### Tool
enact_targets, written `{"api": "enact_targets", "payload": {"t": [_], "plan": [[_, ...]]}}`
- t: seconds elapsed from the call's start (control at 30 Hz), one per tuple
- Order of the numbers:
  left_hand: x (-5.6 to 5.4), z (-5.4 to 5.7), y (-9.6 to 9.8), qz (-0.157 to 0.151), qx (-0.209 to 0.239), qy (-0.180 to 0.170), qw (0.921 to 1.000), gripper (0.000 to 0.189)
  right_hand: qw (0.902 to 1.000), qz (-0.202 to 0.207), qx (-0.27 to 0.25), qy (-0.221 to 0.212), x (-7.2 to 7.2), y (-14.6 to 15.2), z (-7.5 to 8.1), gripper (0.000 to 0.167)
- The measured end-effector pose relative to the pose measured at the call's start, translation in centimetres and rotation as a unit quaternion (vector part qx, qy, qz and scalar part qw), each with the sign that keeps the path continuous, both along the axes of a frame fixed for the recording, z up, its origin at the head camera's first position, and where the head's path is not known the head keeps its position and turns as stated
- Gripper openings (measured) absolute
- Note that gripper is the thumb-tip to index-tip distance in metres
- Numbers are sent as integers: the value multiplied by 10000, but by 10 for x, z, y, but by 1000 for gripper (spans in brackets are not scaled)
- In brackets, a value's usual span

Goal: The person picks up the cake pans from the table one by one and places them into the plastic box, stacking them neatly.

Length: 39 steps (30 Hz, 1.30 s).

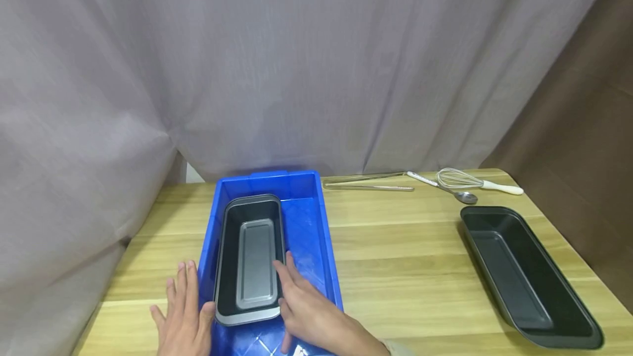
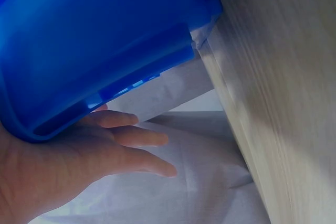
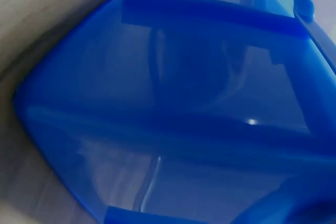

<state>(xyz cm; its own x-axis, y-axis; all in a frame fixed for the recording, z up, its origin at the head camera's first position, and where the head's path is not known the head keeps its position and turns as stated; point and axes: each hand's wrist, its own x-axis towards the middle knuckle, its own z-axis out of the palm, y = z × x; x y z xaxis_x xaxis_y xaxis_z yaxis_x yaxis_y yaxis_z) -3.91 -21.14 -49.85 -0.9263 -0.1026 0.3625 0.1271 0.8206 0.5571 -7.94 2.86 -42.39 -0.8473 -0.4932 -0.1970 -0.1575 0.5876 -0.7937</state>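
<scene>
A dark loaf pan (image 1: pixel 259 263) sits inside a blue plastic bin (image 1: pixel 328 268), along its left side. My left hand (image 1: pixel 183 312) is at the bin's near left edge with its fingers stretched forward. In the left wrist view, the palm of the left hand (image 2: pixel 68 166) lies against the bin's rim (image 2: pixel 42 129), fingers straight out below it. Reaching over the bin's right wall, my right hand (image 1: pixel 311 306) has its fingers extended at the pan's right rim. The right wrist view is mostly filled by the bin's outer wall (image 3: pixel 184 77).
A second, larger dark loaf pan (image 1: pixel 534 279) stands on the wooden table (image 1: pixel 395 251) at the right. Along the back edge lie metal tongs (image 1: pixel 368 187), a spoon (image 1: pixel 465 198) and a whisk (image 1: pixel 499 187) with a white handle. A grey curtain (image 1: pixel 316 70) hangs behind.
</scene>
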Motion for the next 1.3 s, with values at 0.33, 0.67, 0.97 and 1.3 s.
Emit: {"api": "enact_targets", "payload": {"t": [0.33, 0.67, 0.97, 1.3], "plan": [[2, 4, 1, 158, -944, -78, 9954, 82, 9823, 621, 478, 1698, -3, 34, 21, 44], [3, 13, 10, 320, -1624, 208, 9860, 86, 9562, 1339, 1064, 2374, 0, 106, 22, 71], [5, 13, 6, 280, -1592, -73, 9868, 89, 9301, 471, 1449, 3342, 1, 182, -11, 83], [3, 12, 4, 207, -1497, -208, 9883, 91, 9046, -105, 1862, 3832, -1, 272, -26, 97]]}}
